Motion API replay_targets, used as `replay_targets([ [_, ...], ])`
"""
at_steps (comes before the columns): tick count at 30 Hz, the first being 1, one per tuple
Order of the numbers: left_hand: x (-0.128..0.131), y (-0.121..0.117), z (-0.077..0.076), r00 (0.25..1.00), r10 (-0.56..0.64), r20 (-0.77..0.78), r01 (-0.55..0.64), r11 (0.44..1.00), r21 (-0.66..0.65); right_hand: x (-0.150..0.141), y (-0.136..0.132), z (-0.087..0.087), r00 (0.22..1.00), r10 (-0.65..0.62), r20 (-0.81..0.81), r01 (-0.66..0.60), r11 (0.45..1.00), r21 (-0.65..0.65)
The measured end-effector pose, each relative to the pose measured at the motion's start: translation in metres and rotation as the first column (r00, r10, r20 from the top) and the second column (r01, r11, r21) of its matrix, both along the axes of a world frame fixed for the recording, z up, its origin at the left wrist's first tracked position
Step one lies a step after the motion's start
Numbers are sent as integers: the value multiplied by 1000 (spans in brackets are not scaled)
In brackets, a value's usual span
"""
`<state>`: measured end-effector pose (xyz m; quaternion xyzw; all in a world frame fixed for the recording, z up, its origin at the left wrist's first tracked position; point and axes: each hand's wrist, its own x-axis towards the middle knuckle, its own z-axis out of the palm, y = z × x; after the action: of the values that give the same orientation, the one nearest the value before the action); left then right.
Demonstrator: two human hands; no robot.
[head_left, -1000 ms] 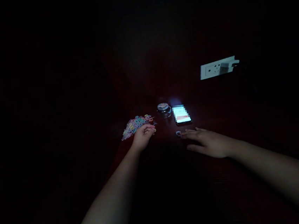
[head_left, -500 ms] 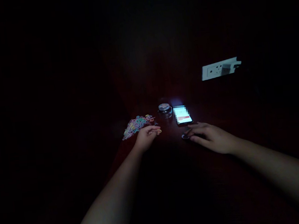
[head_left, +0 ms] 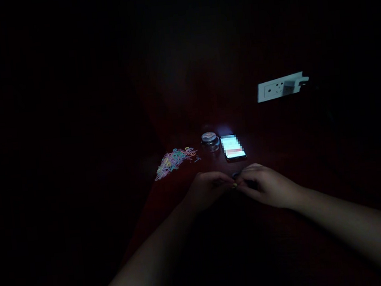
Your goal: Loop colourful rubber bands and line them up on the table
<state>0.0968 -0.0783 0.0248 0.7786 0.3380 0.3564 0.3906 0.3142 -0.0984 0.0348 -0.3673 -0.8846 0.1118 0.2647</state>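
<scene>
My left hand (head_left: 205,189) is closed in a pinch on a small yellow elastic band (head_left: 234,185). From the other side my right hand (head_left: 269,185) closes its fingertips on the same band, so the two hands meet just above the dark red table. A small dark ring (head_left: 235,175) with a pale edge shows right behind the fingertips; whether a finger touches it I cannot tell. To the left lies a loose pile of colourful elastic bands (head_left: 172,161), apart from both hands.
Beyond the hands stands a clear round jar (head_left: 211,144) with a patterned lid. A phone (head_left: 233,148) with a lit, blurred screen lies to its right. On the wall is a white socket panel (head_left: 274,88) with a plug in it. The surroundings are very dark.
My left hand has moved right, away from the pile, carrying the yellow band to my right hand. The right fingers have come down slightly and closed on the band.
</scene>
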Motion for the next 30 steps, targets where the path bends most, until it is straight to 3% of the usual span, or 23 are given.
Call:
replay_targets([
  [12,2,-2,-1,999,-28,-41,27,1000,-6,-2,-2,-3,999,-31,-25,30,999,-39],
  [18,1,-1,-3,994,-107,-30,106,994,-37,-1,0,-3,997,-54,-55,52,998,-34],
  [30,2,-4,2,992,-68,-103,70,997,15,0,-1,-3,999,-42,-33,39,997,-68],
])
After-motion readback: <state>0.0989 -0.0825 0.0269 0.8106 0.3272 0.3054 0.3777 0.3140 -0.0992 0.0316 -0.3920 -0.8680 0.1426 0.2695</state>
